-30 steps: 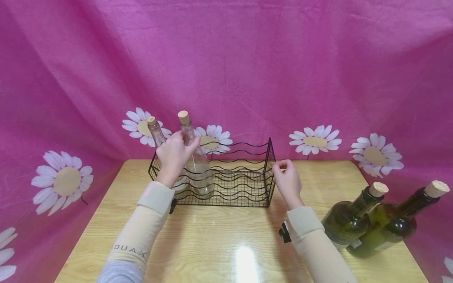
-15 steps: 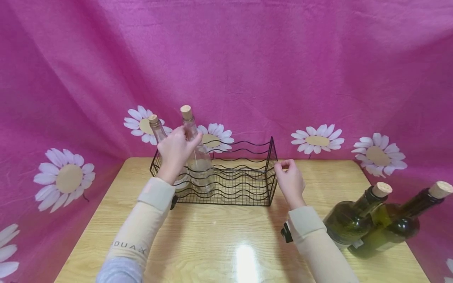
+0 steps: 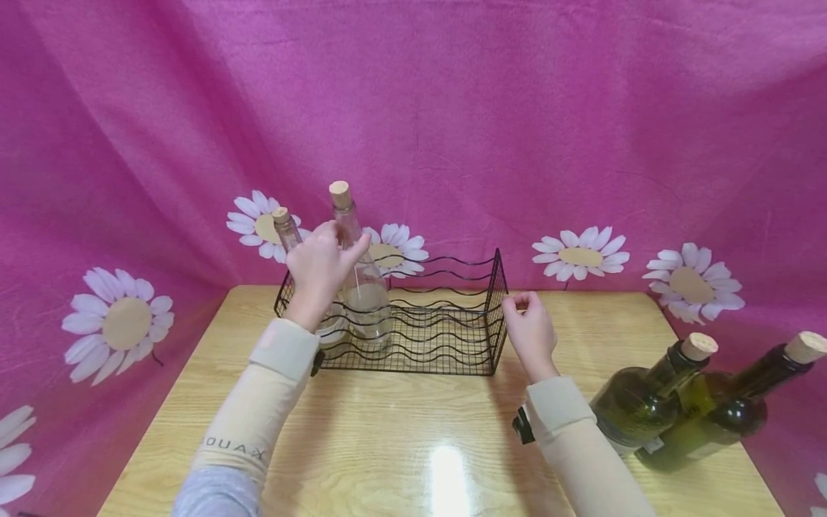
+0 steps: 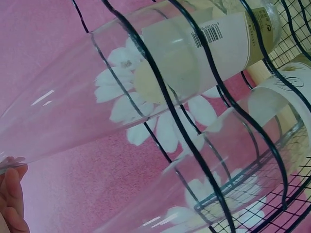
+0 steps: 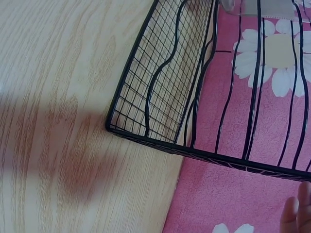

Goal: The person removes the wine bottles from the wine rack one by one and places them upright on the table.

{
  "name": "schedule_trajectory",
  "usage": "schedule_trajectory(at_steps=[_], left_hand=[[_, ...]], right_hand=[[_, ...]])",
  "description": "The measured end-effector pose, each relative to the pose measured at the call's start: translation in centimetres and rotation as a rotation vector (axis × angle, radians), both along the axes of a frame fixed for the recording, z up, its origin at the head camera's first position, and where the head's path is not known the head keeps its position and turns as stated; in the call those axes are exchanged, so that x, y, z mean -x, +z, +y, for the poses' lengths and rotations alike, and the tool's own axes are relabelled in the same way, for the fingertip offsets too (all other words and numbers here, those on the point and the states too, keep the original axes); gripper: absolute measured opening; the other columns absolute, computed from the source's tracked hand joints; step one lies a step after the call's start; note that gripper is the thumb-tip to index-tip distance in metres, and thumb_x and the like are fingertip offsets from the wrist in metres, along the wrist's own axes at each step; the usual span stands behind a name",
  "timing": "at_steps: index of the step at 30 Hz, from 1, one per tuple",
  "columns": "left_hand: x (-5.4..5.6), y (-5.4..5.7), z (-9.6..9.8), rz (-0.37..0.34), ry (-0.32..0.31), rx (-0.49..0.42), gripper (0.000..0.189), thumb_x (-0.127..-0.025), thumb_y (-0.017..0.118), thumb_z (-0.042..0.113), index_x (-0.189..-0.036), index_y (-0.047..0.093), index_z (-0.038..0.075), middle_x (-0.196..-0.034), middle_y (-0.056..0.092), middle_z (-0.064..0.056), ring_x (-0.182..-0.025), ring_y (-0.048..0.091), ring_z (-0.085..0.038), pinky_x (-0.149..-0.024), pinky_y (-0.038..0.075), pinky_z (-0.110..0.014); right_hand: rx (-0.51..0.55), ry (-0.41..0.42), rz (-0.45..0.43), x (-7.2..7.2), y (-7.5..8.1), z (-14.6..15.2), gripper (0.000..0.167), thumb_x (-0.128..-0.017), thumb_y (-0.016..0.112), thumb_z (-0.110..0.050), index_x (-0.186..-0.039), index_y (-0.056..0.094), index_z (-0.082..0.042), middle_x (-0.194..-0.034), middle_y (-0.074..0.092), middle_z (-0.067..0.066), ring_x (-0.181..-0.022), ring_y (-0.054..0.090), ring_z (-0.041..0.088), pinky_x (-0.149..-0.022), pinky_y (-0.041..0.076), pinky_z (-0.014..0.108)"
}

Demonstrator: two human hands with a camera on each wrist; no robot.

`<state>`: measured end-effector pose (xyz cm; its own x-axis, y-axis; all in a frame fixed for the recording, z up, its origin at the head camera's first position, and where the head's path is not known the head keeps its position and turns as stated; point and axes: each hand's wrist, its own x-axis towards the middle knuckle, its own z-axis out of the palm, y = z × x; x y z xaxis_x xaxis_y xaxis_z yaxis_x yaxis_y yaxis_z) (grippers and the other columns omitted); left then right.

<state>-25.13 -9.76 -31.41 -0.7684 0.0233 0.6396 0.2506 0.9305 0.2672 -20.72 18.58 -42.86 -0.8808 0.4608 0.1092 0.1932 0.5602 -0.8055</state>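
Observation:
My left hand (image 3: 319,266) grips the neck of a clear glass bottle (image 3: 368,305), which is corked and stands nearly upright inside a black wire rack (image 3: 439,337). To its left in the rack is a second clear corked bottle (image 3: 287,228), partly hidden behind my hand. The left wrist view shows the gripped bottle (image 4: 97,92) through the wavy bars, with a pale barcoded label. At the rack's right end, my right hand (image 3: 531,332) pinches the upper edge of the mesh side. In the right wrist view, only its fingertips (image 5: 291,213) show.
Two dark green corked bottles, a nearer one (image 3: 636,402) and one farther right (image 3: 717,413), stand on the right of the wooden table (image 3: 388,438). A pink cloth (image 3: 452,129) with white daisies hangs behind and on both sides.
My left hand and the gripped bottle have risen slightly. The right hand stays at the rack's side, and the other bottles keep their places.

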Motion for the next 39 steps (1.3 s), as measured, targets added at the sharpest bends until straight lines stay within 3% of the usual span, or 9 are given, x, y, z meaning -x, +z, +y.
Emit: schedule_trajectory(at_steps=[8,14,22,39], left_hand=[[0.1,0.4,0.3,0.064,-0.017,-0.008,0.043,-0.080,0.054,0.051,-0.078,0.063,0.010,-0.063,0.059,-0.003,-0.046,0.047,-0.016,-0.039,0.032,-0.029],[0.1,0.8,0.5,0.074,-0.015,-0.030,0.042,-0.080,0.053,0.051,-0.079,0.062,0.010,-0.066,0.060,-0.003,-0.049,0.049,-0.017,-0.041,0.033,-0.031],[0.1,1.2,0.7,0.172,-0.028,-0.031,0.040,-0.080,0.054,0.049,-0.078,0.062,0.009,-0.066,0.060,-0.004,-0.047,0.048,-0.018,-0.040,0.032,-0.031],[-0.8,3.0,1.1,0.192,-0.053,-0.062,0.043,-0.081,0.053,0.050,-0.080,0.061,0.008,-0.070,0.060,-0.005,-0.049,0.051,-0.019,-0.042,0.036,-0.032]], right_hand=[[0.001,0.000,-0.001,-0.1,0.0,0.0,0.031,-0.085,0.044,-0.041,-0.093,0.055,-0.013,-0.093,0.060,0.007,-0.081,0.053,0.025,-0.071,0.035,0.042],[-0.008,-0.006,-0.002,-0.1,0.0,0.0,0.031,-0.085,0.044,-0.041,-0.093,0.056,-0.013,-0.092,0.061,0.007,-0.080,0.054,0.025,-0.069,0.036,0.041],[0.000,-0.001,-0.010,-0.2,0.1,-0.1,0.032,-0.084,0.044,-0.040,-0.094,0.056,-0.013,-0.095,0.061,0.007,-0.083,0.054,0.026,-0.070,0.037,0.043],[0.037,0.024,-0.038,-0.3,0.2,-0.1,0.035,-0.085,0.043,-0.041,-0.099,0.055,-0.012,-0.100,0.060,0.008,-0.087,0.054,0.027,-0.075,0.035,0.044]])
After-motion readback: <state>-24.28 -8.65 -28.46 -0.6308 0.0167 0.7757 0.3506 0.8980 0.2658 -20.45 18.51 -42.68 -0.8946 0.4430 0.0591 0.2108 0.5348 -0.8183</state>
